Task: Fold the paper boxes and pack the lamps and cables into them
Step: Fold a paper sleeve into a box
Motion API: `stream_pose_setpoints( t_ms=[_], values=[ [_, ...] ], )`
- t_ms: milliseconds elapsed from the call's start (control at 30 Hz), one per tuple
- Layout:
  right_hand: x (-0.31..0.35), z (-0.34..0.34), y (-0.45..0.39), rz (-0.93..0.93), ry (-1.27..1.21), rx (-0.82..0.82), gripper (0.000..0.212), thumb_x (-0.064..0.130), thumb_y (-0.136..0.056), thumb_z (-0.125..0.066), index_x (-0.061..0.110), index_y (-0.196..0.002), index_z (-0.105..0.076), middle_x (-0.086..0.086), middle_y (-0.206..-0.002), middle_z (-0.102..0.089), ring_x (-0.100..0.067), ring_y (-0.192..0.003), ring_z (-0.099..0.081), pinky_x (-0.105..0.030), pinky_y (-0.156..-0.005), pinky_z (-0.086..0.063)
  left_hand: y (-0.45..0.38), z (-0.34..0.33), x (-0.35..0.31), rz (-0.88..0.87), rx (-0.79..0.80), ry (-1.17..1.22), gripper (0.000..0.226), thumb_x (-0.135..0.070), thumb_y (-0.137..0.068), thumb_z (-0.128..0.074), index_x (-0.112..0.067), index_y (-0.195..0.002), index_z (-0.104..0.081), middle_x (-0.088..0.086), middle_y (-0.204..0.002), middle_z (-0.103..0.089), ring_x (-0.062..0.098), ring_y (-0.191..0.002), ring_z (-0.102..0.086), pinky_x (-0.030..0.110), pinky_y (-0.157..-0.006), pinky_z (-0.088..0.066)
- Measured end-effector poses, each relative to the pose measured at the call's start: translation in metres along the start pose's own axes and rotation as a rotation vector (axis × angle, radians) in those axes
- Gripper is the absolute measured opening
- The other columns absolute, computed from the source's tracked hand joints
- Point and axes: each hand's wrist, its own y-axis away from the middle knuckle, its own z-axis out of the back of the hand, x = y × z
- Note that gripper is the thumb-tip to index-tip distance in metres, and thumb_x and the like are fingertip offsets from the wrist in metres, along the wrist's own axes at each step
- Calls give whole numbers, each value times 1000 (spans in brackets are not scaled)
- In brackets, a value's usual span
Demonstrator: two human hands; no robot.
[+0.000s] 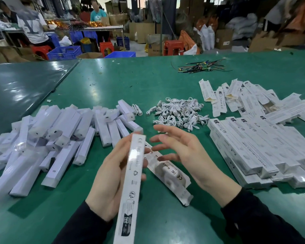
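Both my hands are up over the green table (165, 88), slightly apart. My left hand (111, 175) grips a long white paper box (131, 180), fingers wrapped behind it and thumb on its right edge; the box runs from the bottom of the view up and slightly right, printed side toward me. My right hand (181, 155) holds nothing, palm turned left, fingers spread and loosely bent, just right of the box's upper end without touching it.

Taking that held box as the mark: left of it sprawls the largest heap, the white wrapped lamps (48, 138), lying criss-cross and reaching the left edge of the view. Right of it, well apart, sits a stack of long boxes (253, 148) laid side by side, its near corner close to my right wrist. Beyond that stack, further right and back, lies a loose scatter of flat unfolded boxes (236, 97). Straight behind the held box's top end is the pile of coiled white cables (178, 113), with a bare green strip between it and the lamps. Just right of the held box and under my hands, a flattened box (169, 175) lies slanted on the table, its open flap pointing toward me. Far behind, near the table's back edge, is a small tangle of coloured wires (201, 66).

Bare table shows below my forearms and in a broad band behind the cables. A seam where a darker table (25, 85) adjoins runs diagonally back, left of the lamps.
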Motion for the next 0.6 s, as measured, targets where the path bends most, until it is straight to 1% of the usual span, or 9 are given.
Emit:
stream_pose_setpoints(
  t_ms=[100, 167, 233, 300, 367, 467, 533, 567, 600],
  values=[
    [0, 0, -1, -73, -55, -112, 17, 13, -98, -56, 11, -107, -69, -16, -101, -72, -17, -75, -68, -30, -67, -58, -3, 2, -1, 2, -63, 54, 36, -42, -79, -61, -19, -103, -75, 5, -78, -62, 13, -53, -51, 20, -34, -40],
    [-2, -2, -1, -92, -80, -119, 18, 12, -99, -53, 8, -104, -69, -17, -98, -71, -17, -71, -66, -29, -62, -58, -2, 2, 0, -13, -83, 47, 41, -38, -77, -63, -10, -105, -73, 6, -78, -62, 13, -50, -51, 22, -34, -42],
    [-5, -5, -1, -65, -60, -100, 19, 12, -100, -51, 9, -102, -70, -14, -93, -71, -18, -70, -66, -28, -60, -57, 0, 3, 2, -23, -91, 35, 45, -37, -74, -64, -5, -106, -72, 6, -79, -64, 12, -50, -53, 24, -39, -47],
    [-9, -7, 1, 19, 45, -95, 19, 13, -100, -52, 13, -100, -71, -8, -91, -72, -17, -71, -67, -26, -62, -56, 0, 4, 1, -23, -107, 48, 45, -37, -75, -63, -6, -107, -71, 6, -81, -66, 12, -52, -57, 23, -43, -51],
    [-12, -9, 5, 154, 215, -102, 19, 14, -99, -54, 19, -97, -71, -1, -88, -72, -15, -73, -68, -27, -65, -55, -2, 5, -3, -2, -115, 126, 38, -34, -88, -57, -5, -110, -68, 6, -80, -67, 11, -53, -62, 21, -45, -52],
    [-12, -15, 11, 314, 346, -99, 19, 21, -98, -53, 20, -93, -71, 5, -83, -71, -11, -70, -67, -35, -66, -57, -4, 8, -7, 52, -139, 341, 38, -36, -97, -50, -5, -116, -63, 6, -80, -73, 11, -59, -70, 20, -48, -55],
    [-12, -21, 17, 399, 357, -109, 25, 29, -96, -53, 16, -84, -71, 3, -74, -68, -13, -62, -65, -42, -61, -55, -5, 11, -8, 25, -189, 497, 39, -37, -97, -52, -9, -122, -62, 7, -89, -74, 11, -72, -73, 23, -54, -58],
    [-13, -24, 21, 443, 364, -102, 28, 33, -95, -54, 15, -82, -70, 1, -69, -66, -15, -58, -63, -41, -57, -52, -6, 12, -8, -10, -234, 557, 39, -36, -97, -52, -10, -124, -62, 8, -94, -73, 13, -81, -73, 25, -59, -59],
    [-13, -28, 26, 480, 366, -74, 25, 37, -93, -56, 16, -84, -68, 0, -66, -64, -15, -55, -60, -38, -54, -50, -8, 13, -8, -48, -283, 602, 39, -34, -97, -53, -10, -126, -61, 8, -97, -72, 15, -91, -71, 27, -65, -61]
  ],
)
